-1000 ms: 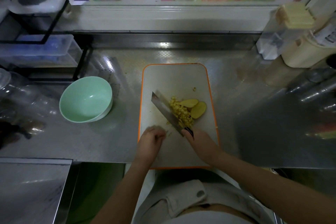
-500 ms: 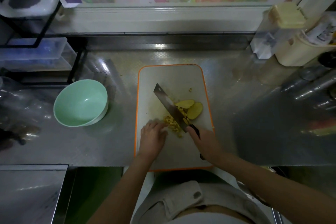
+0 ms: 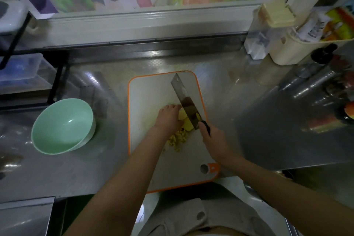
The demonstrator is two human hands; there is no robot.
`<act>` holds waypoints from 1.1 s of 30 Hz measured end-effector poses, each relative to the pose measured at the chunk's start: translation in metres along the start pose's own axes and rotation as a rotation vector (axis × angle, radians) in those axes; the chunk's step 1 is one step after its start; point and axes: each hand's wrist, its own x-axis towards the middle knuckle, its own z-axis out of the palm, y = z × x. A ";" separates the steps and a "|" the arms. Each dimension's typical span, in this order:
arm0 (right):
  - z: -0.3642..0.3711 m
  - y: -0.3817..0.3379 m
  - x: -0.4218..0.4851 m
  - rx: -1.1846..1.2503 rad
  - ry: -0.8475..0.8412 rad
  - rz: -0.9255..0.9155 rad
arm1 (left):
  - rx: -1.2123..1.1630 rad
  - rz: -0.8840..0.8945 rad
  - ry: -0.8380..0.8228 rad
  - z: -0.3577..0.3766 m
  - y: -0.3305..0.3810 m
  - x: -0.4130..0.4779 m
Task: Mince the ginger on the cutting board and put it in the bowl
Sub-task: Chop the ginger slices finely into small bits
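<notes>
Steel desk (image 3: pixel 249 120), shiny and patterned. Orange-rimmed cutting board (image 3: pixel 149 97) sits dead centre, with a mint-green bowl (image 3: pixel 63 126) standing apart on its left. Back right, a clear jug (image 3: pixel 257 44) touches a cream tub (image 3: pixel 285 53). Back left, a black rack (image 3: pixel 55 82).

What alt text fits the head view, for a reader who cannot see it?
A person's right hand holds a cleaver over ginger slices that the left hand steadies on an orange-rimmed cutting board. A heap of minced ginger lies nearer the person, and an empty green bowl stands on the steel counter to the left.
</notes>
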 end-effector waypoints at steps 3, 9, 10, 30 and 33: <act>0.000 0.003 0.005 0.040 0.008 0.001 | 0.012 0.004 -0.034 -0.002 0.004 0.006; -0.005 0.002 0.012 0.115 0.022 0.027 | -0.008 0.015 -0.036 -0.004 0.004 0.013; -0.006 0.002 0.012 0.113 0.028 0.024 | -0.011 0.010 -0.039 -0.004 0.003 0.015; 0.009 0.010 0.020 0.122 -0.039 0.040 | -0.566 -0.503 0.585 0.023 -0.030 -0.055; 0.011 0.008 0.019 0.149 -0.069 0.042 | -0.548 -0.556 0.444 0.034 -0.034 -0.067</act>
